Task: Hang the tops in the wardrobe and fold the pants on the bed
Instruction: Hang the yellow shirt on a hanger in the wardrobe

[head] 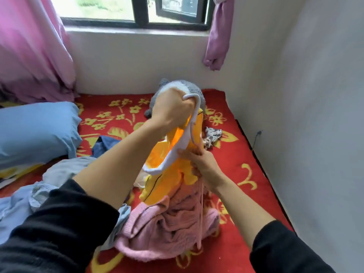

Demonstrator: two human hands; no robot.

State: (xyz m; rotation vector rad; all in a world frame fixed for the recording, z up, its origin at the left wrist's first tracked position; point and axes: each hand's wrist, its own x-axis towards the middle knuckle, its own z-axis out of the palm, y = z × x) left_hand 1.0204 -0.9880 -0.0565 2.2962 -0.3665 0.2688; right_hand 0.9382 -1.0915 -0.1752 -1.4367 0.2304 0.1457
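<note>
A person in black sleeves kneels or stands over a bed covered by a red blanket with yellow flower patterns point(232, 251). Held up over the middle of the bed is a bright orange-yellow top point(167, 170), partly threaded onto a white plastic clothes hanger point(177, 152).

The left hand point(171, 111) is raised at the centre, its fingers closed in a fist around the hanger just below the hook, with some of the top's fabric bunched against it. The right hand point(202, 166), lower and slightly to the right, has its fingers pinched tight on the edge of the top, seemingly tugging it over the hanger's arm.

Directly under the top, near the viewer, lies a crumpled pink knitted sweater point(167, 229). To the left lie pale blue denim garments point(59, 174) and a light blue pillow point(37, 131). A grey plush toy point(189, 86) sits far back by the wall under the window.

The wardrobe is not visible.

Risks, judged from this pose: only one shoulder looks seated, so the top could slide off when lifted away. The pink sweater touches the top's hem and might be dragged along. Hard tugging could stretch the neckline.
</note>
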